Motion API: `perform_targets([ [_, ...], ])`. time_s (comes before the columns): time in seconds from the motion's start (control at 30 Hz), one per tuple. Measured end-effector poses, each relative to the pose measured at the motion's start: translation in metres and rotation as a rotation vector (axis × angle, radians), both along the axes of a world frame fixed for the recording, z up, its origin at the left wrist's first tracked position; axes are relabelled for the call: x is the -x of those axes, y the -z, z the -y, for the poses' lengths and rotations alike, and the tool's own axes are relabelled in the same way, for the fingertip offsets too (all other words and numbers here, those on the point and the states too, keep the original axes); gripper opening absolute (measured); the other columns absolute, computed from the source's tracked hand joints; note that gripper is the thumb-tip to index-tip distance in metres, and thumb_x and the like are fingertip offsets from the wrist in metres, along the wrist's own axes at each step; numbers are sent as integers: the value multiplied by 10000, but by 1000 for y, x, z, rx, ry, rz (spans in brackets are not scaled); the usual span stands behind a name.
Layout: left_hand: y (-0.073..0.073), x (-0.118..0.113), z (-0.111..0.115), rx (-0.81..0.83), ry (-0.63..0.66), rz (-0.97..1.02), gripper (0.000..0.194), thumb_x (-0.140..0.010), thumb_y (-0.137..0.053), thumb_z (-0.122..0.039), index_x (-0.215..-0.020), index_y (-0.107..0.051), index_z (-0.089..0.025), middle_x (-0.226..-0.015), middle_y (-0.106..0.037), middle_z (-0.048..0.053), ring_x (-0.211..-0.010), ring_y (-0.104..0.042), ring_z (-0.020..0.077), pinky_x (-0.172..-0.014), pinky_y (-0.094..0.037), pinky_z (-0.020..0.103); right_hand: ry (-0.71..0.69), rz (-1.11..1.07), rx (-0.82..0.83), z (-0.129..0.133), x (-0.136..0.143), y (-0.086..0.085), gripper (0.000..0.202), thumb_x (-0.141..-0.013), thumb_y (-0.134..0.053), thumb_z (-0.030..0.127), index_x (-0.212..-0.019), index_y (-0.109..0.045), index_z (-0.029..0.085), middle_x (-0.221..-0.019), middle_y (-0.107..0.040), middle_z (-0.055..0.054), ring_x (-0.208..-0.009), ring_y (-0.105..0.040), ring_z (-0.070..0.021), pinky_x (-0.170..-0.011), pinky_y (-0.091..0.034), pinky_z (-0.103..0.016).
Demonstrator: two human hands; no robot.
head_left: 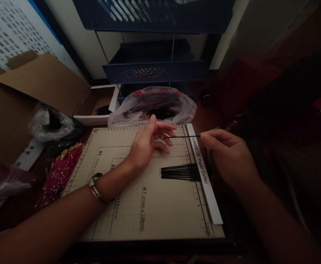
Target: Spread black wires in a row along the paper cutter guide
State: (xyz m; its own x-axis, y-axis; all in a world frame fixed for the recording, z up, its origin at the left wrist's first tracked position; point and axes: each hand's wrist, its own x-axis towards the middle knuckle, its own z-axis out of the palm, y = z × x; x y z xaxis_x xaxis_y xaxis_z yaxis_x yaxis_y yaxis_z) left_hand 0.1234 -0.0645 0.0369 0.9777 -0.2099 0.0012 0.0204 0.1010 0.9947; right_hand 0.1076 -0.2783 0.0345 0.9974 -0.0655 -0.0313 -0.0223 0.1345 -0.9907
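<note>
While my right hand (229, 156) pinches one end of a thin black cord (186, 136) between thumb and fingertips, my left hand (144, 145) is at the cord's other end, its fingers loosely spread and partly curled. The cord runs nearly straight from one hand to the other, above the upper part of the paper cutter (171, 216) and across its white strip (204, 176). I cannot tell whether my left fingers grip it or only lie against it. On my left wrist I wear a metal bracelet (96, 189).

Nearer to me than the stretched cord, a row of black cords (179, 172) lies side by side on the board, their light tips pointing left and their other ends reaching the white strip. Just left of the board is a heap of dark red cords (63, 170) with yellowish and pale ends. Past the far edge sits an open plastic bag (186, 112) with red print and dark contents. Beside it to the left stands an open white box (90, 120) with something black inside, and behind the bag rises a blue rack (155, 72).
</note>
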Motion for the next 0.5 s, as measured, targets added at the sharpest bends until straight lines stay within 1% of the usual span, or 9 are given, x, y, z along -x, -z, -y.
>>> perform_targets([
  [0.07,1,2,1,-171,-166,221,566,-992,-520,-693,-1050,-753,-180,-1011,-772,103,-888,-696,210,-709,-570,300,15,68,196,1,-1,3,173,-769,-879,398,-824,-818,247,-835,-750,-16,-785,-683,-118,-733,-555,-253],
  [0.1,1,3,1,-283,-206,367,476,-985,-596,-622,-1081,-757,-184,-1057,-780,101,-958,-692,221,-785,-573,322,21,115,290,1,-1,5,165,-779,-872,398,-822,-824,246,-868,-748,-25,-825,-681,-127,-757,-547,-265],
  [0.17,2,6,1,-506,-190,666,324,-959,-709,-477,-1092,-773,-189,-1069,-798,92,-1020,-680,243,-899,-556,377,32,204,424,0,-2,8,170,-782,-867,410,-816,-835,246,-977,-740,-45,-934,-683,-157,-834,-545,-306],
  [0.23,4,9,1,-671,-137,888,218,-947,-745,-366,-1073,-789,-193,-1005,-812,82,-1013,-680,262,-934,-536,427,33,255,478,-1,-1,10,179,-781,-867,427,-824,-846,255,-1135,-722,-61,-1087,-681,-198,-961,-541,-366],
  [0.27,5,10,2,-729,-123,953,181,-952,-741,-329,-1062,-794,-195,-973,-814,78,-995,-684,265,-924,-531,438,24,265,487,-2,-1,11,180,-784,-865,435,-838,-852,264,-1202,-708,-65,-1154,-672,-216,-1025,-528,-398],
  [0.33,8,11,2,-800,-113,1005,145,-972,-720,-289,-1049,-798,-195,-938,-812,73,-959,-694,259,-888,-527,432,1,281,487,-4,1,12,168,-797,-855,442,-857,-858,286,-1276,-690,-62,-1230,-653,-232,-1100,-507,-441],
  [0.4,11,11,3,-809,-122,1003,140,-989,-706,-286,-1024,-800,-188,-921,-802,74,-906,-701,235,-851,-530,402,-9,298,482,-5,2,12,147,-802,-852,438,-860,-859,302,-1291,-689,-57,-1248,-648,-234,-1112,-511,-452],
  [0.5,13,9,2,-771,-140,990,138,-999,-705,-288,-987,-801,-189,-867,-777,61,-844,-701,202,-819,-532,360,-31,299,471,-6,4,10,140,-793,-859,427,-862,-858,305,-1286,-701,-58,-1269,-644,-245,-1116,-516,-463],
])
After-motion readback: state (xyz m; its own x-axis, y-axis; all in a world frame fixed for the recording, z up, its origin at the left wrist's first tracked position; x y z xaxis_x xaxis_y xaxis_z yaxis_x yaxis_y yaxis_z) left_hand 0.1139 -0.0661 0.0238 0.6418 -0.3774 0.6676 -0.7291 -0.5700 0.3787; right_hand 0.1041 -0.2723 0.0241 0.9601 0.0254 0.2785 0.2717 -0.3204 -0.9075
